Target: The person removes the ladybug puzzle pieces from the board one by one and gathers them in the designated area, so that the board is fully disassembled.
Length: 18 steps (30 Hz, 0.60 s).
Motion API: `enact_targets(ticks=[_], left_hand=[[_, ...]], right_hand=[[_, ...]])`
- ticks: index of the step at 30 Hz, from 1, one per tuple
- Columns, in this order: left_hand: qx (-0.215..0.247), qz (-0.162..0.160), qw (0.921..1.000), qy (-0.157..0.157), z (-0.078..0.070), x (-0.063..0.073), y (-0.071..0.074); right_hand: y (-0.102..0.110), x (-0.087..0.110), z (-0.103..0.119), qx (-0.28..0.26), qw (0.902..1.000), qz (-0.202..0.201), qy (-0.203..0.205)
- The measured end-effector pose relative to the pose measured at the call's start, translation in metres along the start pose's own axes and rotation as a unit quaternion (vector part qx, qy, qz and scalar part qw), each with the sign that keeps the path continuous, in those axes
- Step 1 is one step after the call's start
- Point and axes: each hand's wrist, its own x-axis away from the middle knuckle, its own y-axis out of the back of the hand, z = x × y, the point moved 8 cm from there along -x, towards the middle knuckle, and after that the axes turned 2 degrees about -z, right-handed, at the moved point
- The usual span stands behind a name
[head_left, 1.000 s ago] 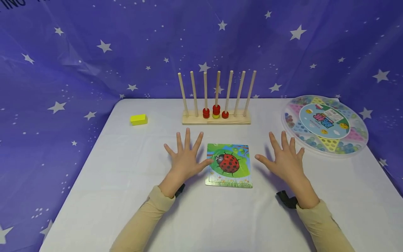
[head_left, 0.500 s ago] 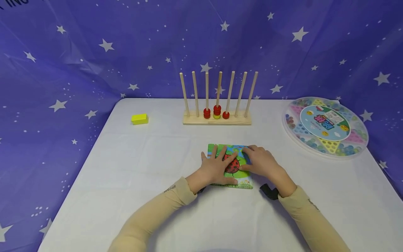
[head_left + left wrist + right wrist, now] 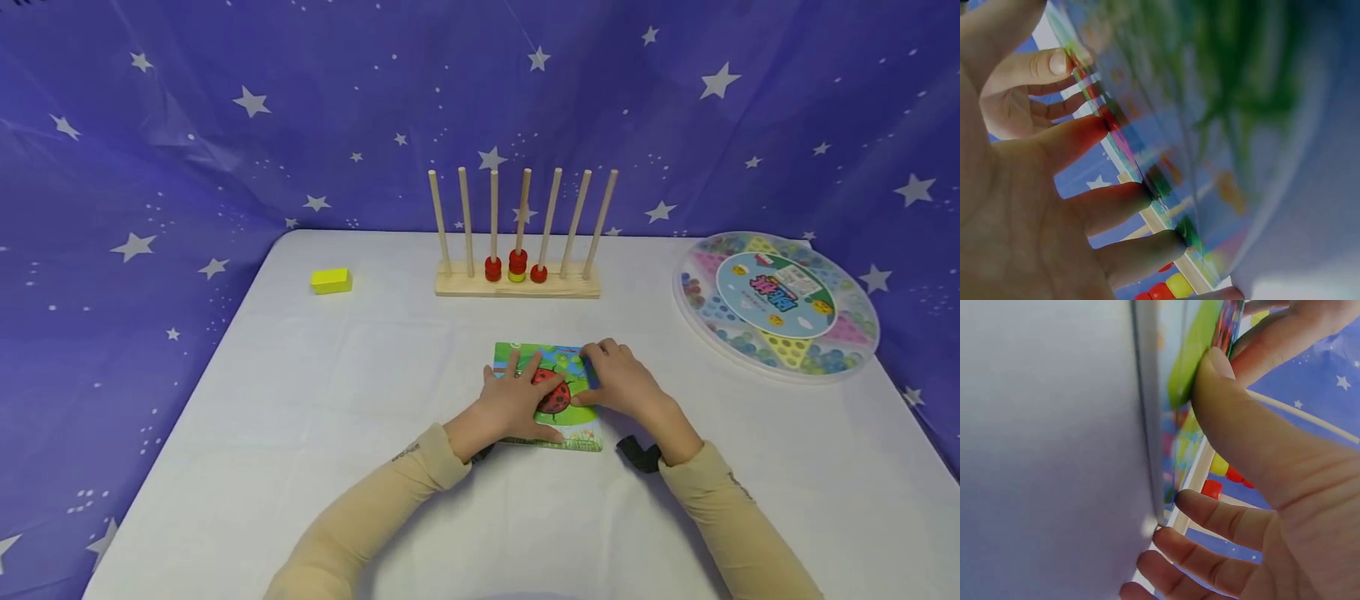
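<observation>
A square ladybug jigsaw puzzle [image 3: 585,417] lies flat on the white table, partly hidden by both hands. My left hand [image 3: 517,407] rests on its left half with fingers spread, the fingertips touching the picture. At the right side is my right hand [image 3: 622,383]. Its thumb [image 3: 1213,378] presses on the puzzle's face, and its index fingertip [image 3: 1186,499] touches near the far right corner. The other right fingers are bent slightly and reach down by the tablecloth beyond the edge. In the left wrist view the puzzle surface [image 3: 1210,125] is blurred.
Behind the puzzle stands a wooden peg rack [image 3: 465,288] with red and yellow beads on three pegs. A yellow block [image 3: 332,282] lies at the back left. A round, clear-lidded marble board game [image 3: 776,296] sits at the back right. A starry purple cloth [image 3: 375,100] hangs behind.
Both hands have come inward from either side onto the puzzle, the left with fingers spread, the right onto its right side. Over the last half second they have hardly moved.
</observation>
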Motion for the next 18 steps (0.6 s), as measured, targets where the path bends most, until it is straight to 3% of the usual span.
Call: enact_targets(ticks=[6, 18], left_hand=[[0.007, -0.005, 1.0000, 0.005, 0.004, 0.001, 0.000], [-0.005, -0.007, 0.9999, 0.008, 0.004, 0.000, 0.000]], right_hand=[[-0.002, 0.000, -0.001, -0.015, 0.9998, -0.007, -0.006], [-0.002, -0.009, -0.010, -0.096, 0.9954, -0.004, -0.007]])
